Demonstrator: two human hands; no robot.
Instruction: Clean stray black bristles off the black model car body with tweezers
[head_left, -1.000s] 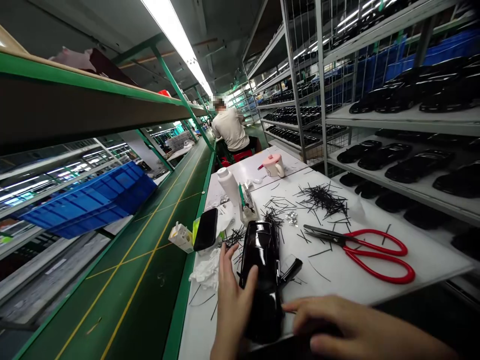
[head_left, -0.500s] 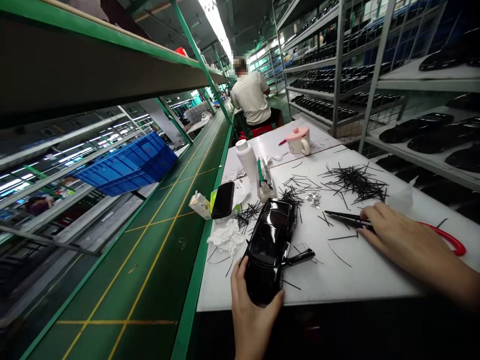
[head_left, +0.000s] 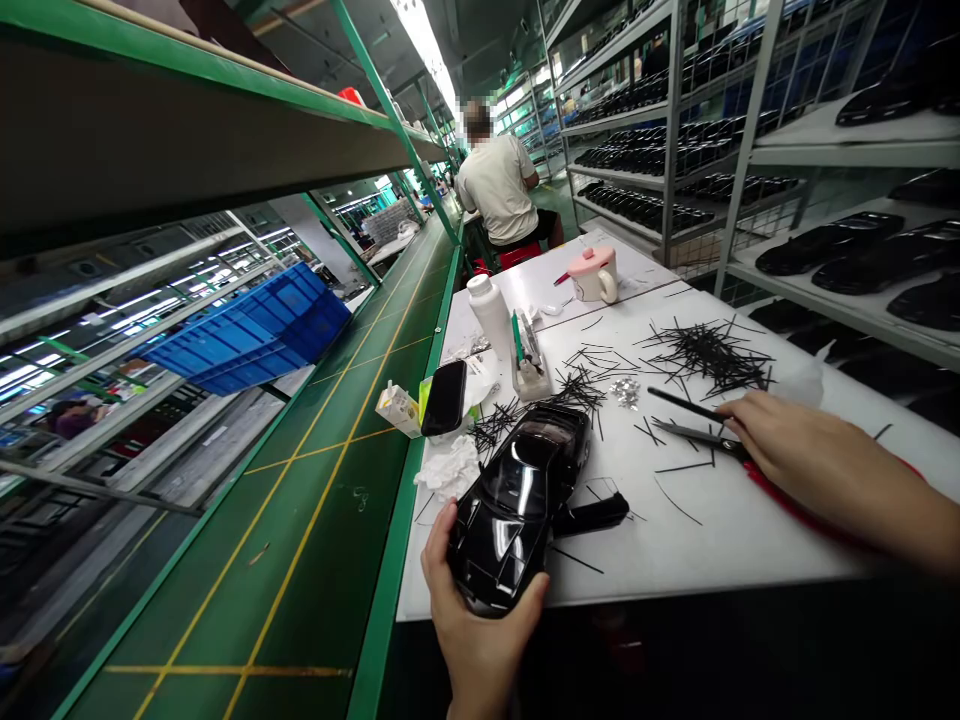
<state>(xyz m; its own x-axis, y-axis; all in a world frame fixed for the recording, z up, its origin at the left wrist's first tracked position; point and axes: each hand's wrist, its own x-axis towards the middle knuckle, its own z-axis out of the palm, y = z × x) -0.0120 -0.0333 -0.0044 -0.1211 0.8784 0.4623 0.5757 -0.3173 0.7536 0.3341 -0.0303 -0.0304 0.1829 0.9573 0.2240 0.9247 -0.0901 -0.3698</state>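
Note:
A glossy black model car (head_left: 517, 480) sits near the front edge of the white table, one door (head_left: 596, 513) swung out on its right. My left hand (head_left: 480, 610) is closed round the car's near end, thumb on one side and fingers on the other. Farther right, my right hand (head_left: 780, 430) pinches a slim black tool (head_left: 686, 403) that looks like tweezers; its held end is hidden. Beside and below that tool are scissors (head_left: 697, 435) with red handles (head_left: 810, 510), partly covered by my right hand and forearm.
Black strips (head_left: 712, 355) lie in heaps, near small silvery pieces (head_left: 625, 393). A phone (head_left: 445, 398), crumpled tissue (head_left: 450, 468), white bottle (head_left: 489, 310) and lidded mug (head_left: 592, 275) stand about. A green conveyor (head_left: 300, 520) runs left; racks of cars (head_left: 832, 243) stand right. Someone (head_left: 499, 185) sits ahead.
My left hand has turned the car, its near end swinging left. The slim black tool has risen away from the scissors, whose blades now show separately. The red handles appear lower, under my right forearm.

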